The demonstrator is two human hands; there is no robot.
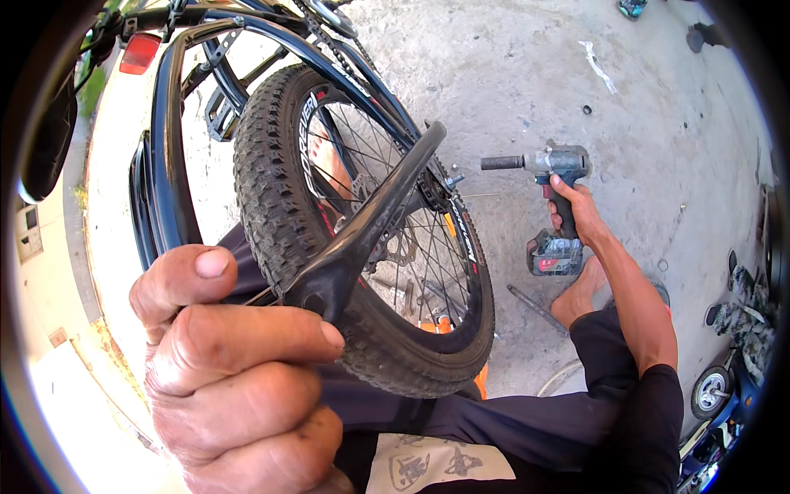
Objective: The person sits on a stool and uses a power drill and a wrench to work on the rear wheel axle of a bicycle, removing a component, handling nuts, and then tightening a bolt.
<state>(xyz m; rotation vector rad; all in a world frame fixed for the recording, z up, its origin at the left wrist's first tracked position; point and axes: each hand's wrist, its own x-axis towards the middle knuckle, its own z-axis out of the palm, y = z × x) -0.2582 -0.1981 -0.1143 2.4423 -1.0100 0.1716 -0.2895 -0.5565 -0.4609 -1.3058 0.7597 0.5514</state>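
My left hand [247, 379] is large in the foreground, its fingers curled at the lower end of a black curved bar [374, 214]. The index fingertip lies against the bar's end; a thin rod shows between thumb and finger. The bar crosses in front of a bicycle wheel [276, 181] with a knobby tyre and spokes. Beside the bar's upper end, an axle bolt with a nut [453, 179] sticks out. My right hand [573, 210] is wrapped round the grip of a cordless impact wrench [564, 160]. Its long dark socket [502, 163] points left at the axle, a gap apart.
The black bicycle frame [169, 148] with a red reflector [140, 53] rises at the left. A bare foot [580, 296] and a metal bar tool [536, 309] are on the concrete floor. A small black ring [586, 109] lies farther off. A small wheeled vehicle [712, 391] stands right.
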